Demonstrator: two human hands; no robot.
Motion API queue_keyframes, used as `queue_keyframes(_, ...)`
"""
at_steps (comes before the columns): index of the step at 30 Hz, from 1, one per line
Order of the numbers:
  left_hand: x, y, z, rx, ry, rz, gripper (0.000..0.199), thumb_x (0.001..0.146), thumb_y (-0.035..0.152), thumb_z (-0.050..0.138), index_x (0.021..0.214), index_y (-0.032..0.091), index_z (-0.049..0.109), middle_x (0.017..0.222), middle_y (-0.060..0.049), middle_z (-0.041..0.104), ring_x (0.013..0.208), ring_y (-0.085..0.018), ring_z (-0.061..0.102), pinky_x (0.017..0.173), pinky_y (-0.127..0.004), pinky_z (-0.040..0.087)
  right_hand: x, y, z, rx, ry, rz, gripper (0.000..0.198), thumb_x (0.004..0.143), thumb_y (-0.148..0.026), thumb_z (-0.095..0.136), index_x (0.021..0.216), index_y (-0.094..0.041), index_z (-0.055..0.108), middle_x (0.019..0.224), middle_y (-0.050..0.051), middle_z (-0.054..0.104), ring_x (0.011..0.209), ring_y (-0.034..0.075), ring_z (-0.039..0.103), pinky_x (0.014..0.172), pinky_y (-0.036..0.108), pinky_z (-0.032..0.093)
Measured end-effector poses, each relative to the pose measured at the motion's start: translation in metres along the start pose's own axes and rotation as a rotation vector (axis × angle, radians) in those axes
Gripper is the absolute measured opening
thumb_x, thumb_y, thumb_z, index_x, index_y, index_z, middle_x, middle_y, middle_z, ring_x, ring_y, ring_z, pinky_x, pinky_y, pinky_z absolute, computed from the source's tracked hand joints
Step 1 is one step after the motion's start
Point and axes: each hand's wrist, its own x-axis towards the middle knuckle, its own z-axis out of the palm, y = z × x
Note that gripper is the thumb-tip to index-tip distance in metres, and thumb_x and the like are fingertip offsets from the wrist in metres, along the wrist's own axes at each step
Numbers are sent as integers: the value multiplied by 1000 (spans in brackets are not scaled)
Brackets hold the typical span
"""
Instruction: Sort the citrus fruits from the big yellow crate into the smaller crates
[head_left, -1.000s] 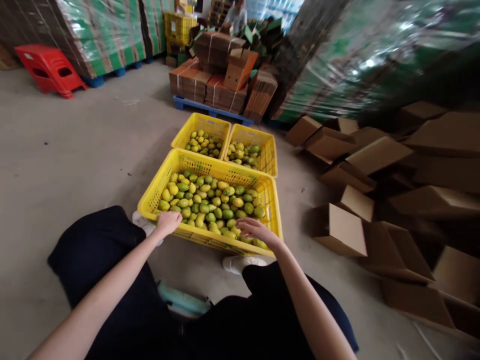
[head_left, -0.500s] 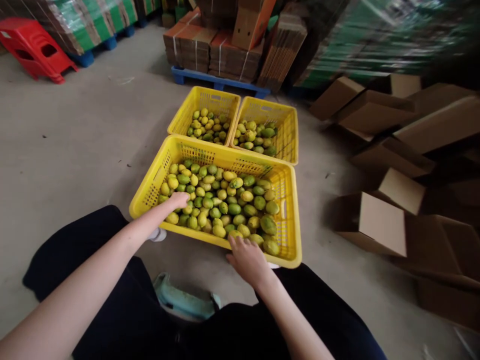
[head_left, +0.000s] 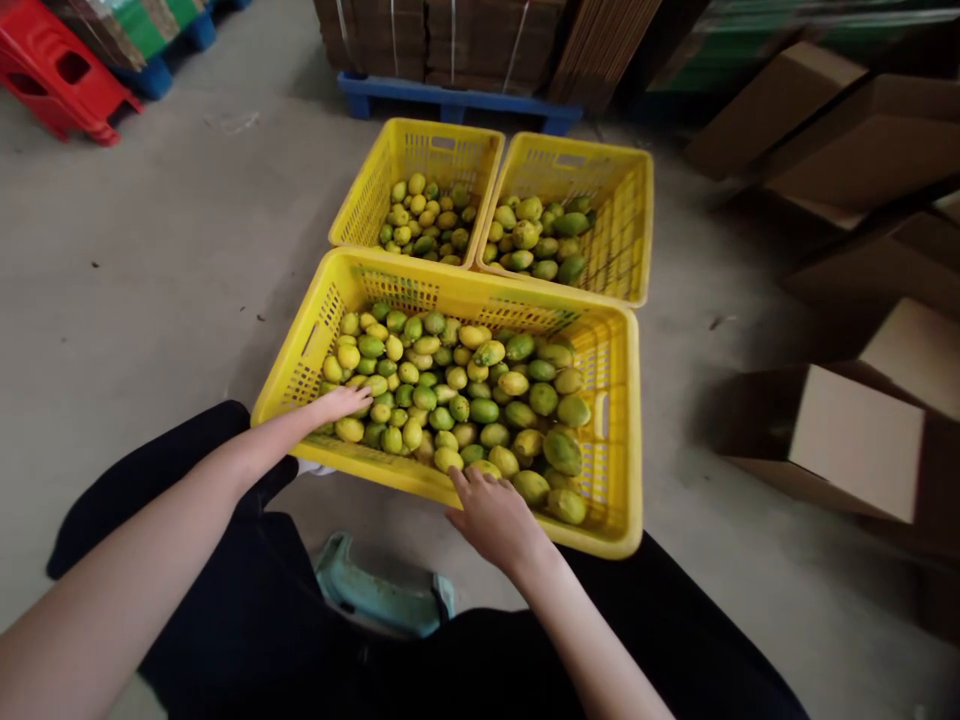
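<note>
A large yellow plastic crate stands in front of me, holding many green and yellow lemons. My left hand reaches over its near left side, fingers stretched out just above or on the lemons; I cannot tell whether they touch. At the near rim, my right hand lies with its fingers apart over the edge, beside the closest lemons. Neither hand has a fruit in it. Behind, two more yellow crates, a left one and a right one, hold fewer lemons.
Open cardboard boxes crowd the floor on the right. Bundled flat cartons rest on a blue pallet at the back. A red plastic stool stands far left, and a pale teal object lies between my legs.
The view has moved closer and lower over the crates. My left hand has gone from bent fingers among the lemons to stretched fingers. My right hand stays at the near rim.
</note>
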Motion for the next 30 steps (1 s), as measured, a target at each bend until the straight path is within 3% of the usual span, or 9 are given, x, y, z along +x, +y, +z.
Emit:
queue_keyframes(5, -10, 1, -19, 484, -174, 239, 45, 64, 4, 65, 108, 13, 62, 121, -8, 62, 114, -27, 56, 105, -38, 36, -1, -17, -10, -142, 37, 44, 42, 89, -24, 61, 128, -8, 57, 114, 22, 67, 106, 36, 65, 86, 44, 50)
queue_keyframes(8, -22, 23, -30, 477, -53, 291, 58, 60, 14, 75, 116, 14, 61, 125, -9, 61, 114, -30, 57, 102, -38, 40, -3, -29, -23, -173, 54, 6, 42, 90, -27, 60, 128, -11, 56, 117, 21, 66, 107, 33, 65, 89, 42, 50)
queue_keyframes(10, -35, 48, -35, 292, 66, 290, 65, 54, 21, 81, 115, 15, 61, 119, -11, 64, 110, -32, 60, 97, -40, 45, -4, -36, -30, -190, 68, -22, 44, 91, -29, 59, 131, -11, 54, 121, 21, 65, 110, 33, 64, 91, 42, 50)
queue_keyframes(12, -53, 78, -36, -76, 99, 283, 68, 54, 26, 83, 117, 16, 59, 116, -12, 65, 106, -30, 63, 93, -42, 48, -4, -44, -35, -181, 63, -62, 47, 92, -29, 59, 134, -11, 52, 124, 21, 64, 113, 34, 63, 93, 42, 49)
queue_keyframes(15, -93, 118, -29, -688, -84, 332, 62, 61, 30, 78, 119, 18, 57, 116, -11, 66, 104, -27, 65, 90, -40, 50, -3, -52, -37, -137, 47, -130, 50, 92, -30, 58, 137, -10, 50, 128, 21, 63, 116, 34, 62, 95, 42, 49)
queue_keyframes(18, -132, 147, -18, -1066, -364, 311, 60, 60, 32, 78, 114, 18, 59, 108, -10, 68, 95, -25, 68, 80, -33, 53, -1, -56, -38, -114, 43, -167, 52, 93, -30, 56, 140, -9, 48, 131, 22, 61, 119, 33, 60, 97, 43, 47)
queue_keyframes(20, -151, 159, -13, -1299, -404, 238, 51, 64, 38, 76, 107, 17, 60, 99, -7, 69, 82, -18, 68, 68, -25, 53, -1, -55, -40, -92, 25, -175, 53, 93, -30, 56, 141, -9, 47, 131, 22, 61, 120, 34, 60, 97, 43, 47)
queue_keyframes(25, -161, 172, -23, -1649, -235, 25, 40, 76, 47, 62, 100, 14, 58, 83, -4, 66, 56, -8, 60, 51, -19, 48, 11, -40, -51, 54, 43, -194, 53, 91, -33, 59, 138, -13, 51, 129, 20, 63, 117, 34, 62, 93, 42, 48)
queue_keyframes(30, -146, 170, -40, -1638, 0, -47, 37, 77, 44, 59, 96, 12, 59, 74, -6, 66, 50, -10, 58, 43, -19, 43, 84, -39, -39, 192, 91, -66, 36, 86, -30, 67, 119, -17, 62, 103, 11, 72, 100, 26, 67, 84, 34, 49)
